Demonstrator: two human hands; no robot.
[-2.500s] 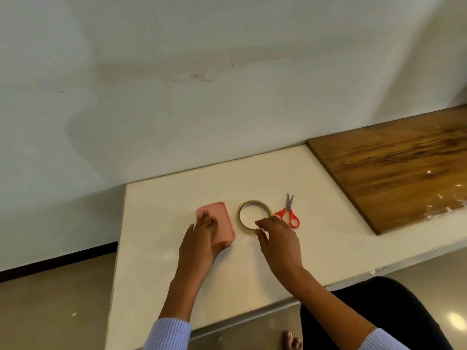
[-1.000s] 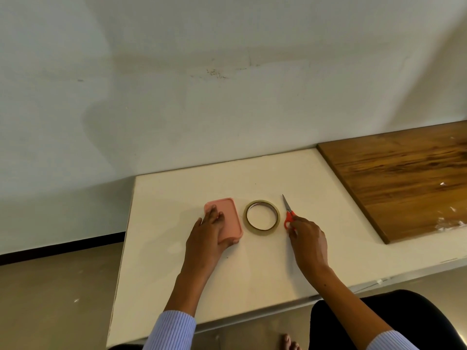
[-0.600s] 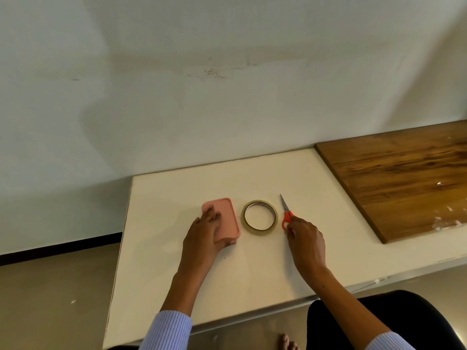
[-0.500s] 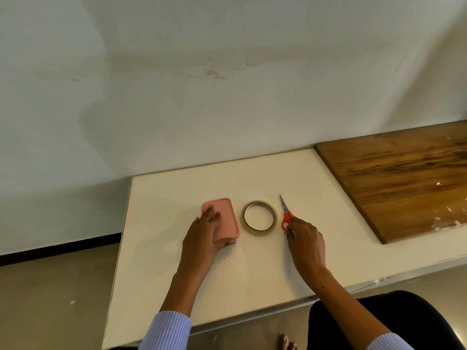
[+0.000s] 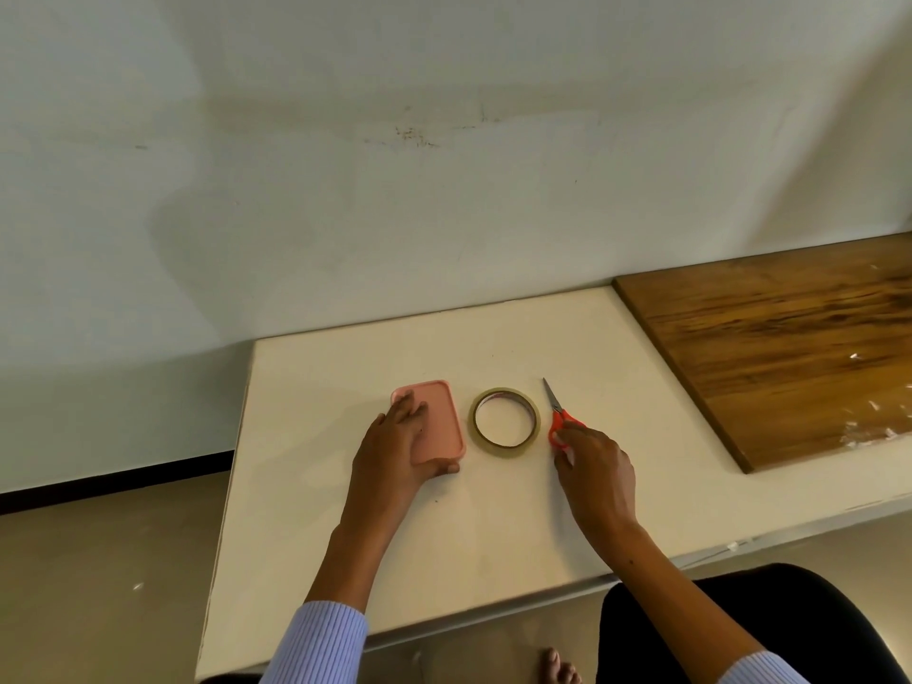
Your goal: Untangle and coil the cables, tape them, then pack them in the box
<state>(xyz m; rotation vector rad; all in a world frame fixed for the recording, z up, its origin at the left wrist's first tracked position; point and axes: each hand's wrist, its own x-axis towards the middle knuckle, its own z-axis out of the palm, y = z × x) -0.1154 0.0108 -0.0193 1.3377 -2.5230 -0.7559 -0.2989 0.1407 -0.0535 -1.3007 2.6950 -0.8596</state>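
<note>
Head view: no cables visible; pink box (image 5: 437, 421) lies lidded on the worktop (image 5: 493, 510), steadied by flat left hand (image 5: 395, 449). Tape roll (image 5: 504, 416) sits right. Right hand (image 5: 592, 466) fingers rest on scissors (image 5: 556, 412), probably aligning tools.

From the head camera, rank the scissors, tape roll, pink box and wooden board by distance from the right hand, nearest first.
1. Scissors: red handles touching the right hand at its fingertips.
2. Tape roll: flat on the table, just left of that hand.
3. Pink box: farther left, under the left hand.
4. Wooden board: off to the right, against the wall.
</note>
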